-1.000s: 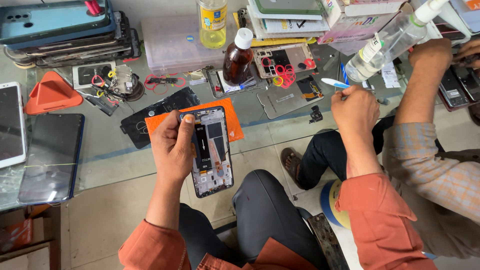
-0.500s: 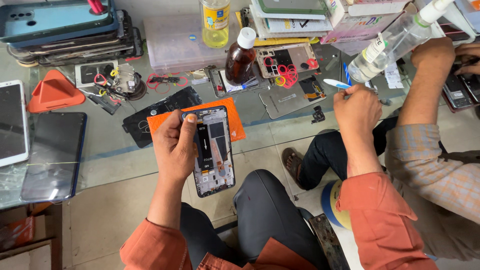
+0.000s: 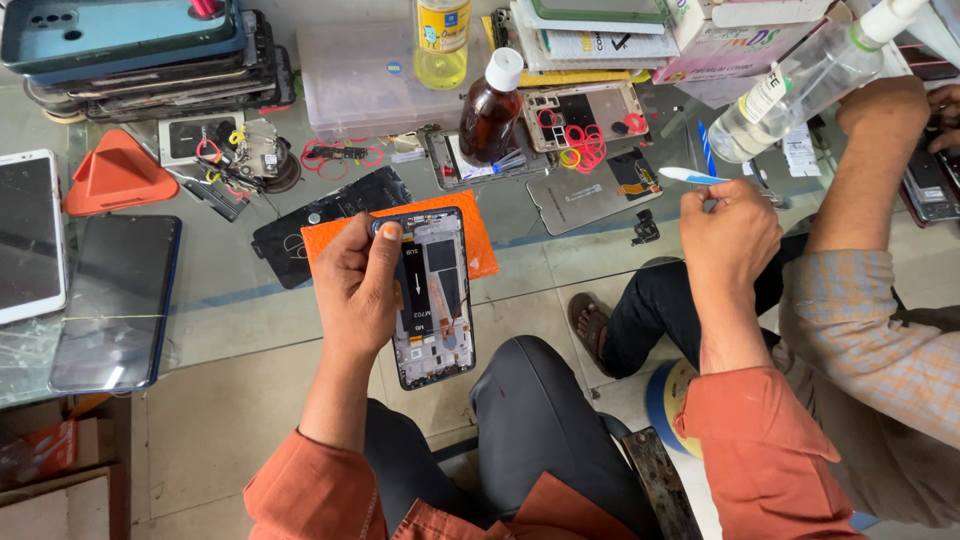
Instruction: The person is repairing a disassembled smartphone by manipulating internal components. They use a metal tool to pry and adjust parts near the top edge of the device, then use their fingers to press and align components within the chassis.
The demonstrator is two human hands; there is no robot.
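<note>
My left hand [image 3: 358, 285] grips an opened phone frame [image 3: 432, 300] with its inner parts showing, held upright over the front edge of the glass table [image 3: 230, 300]. An orange mat [image 3: 470, 235] lies on the glass just behind the phone. My right hand [image 3: 728, 240] is raised to the right, fingers closed on a thin white and blue tool [image 3: 690, 177] that sticks out to the left. Both my sleeves are orange.
A brown bottle [image 3: 490, 110], a yellow bottle [image 3: 441, 40], phone back covers [image 3: 585, 120], an orange wedge stand [image 3: 112, 172] and flat phones [image 3: 115, 300] crowd the table. At right, another person's arm [image 3: 860, 180] in a checked sleeve reaches in, beside a clear spray bottle [image 3: 790, 90].
My right hand has shifted slightly right and down with the tool. My left hand keeps holding the phone frame in much the same place.
</note>
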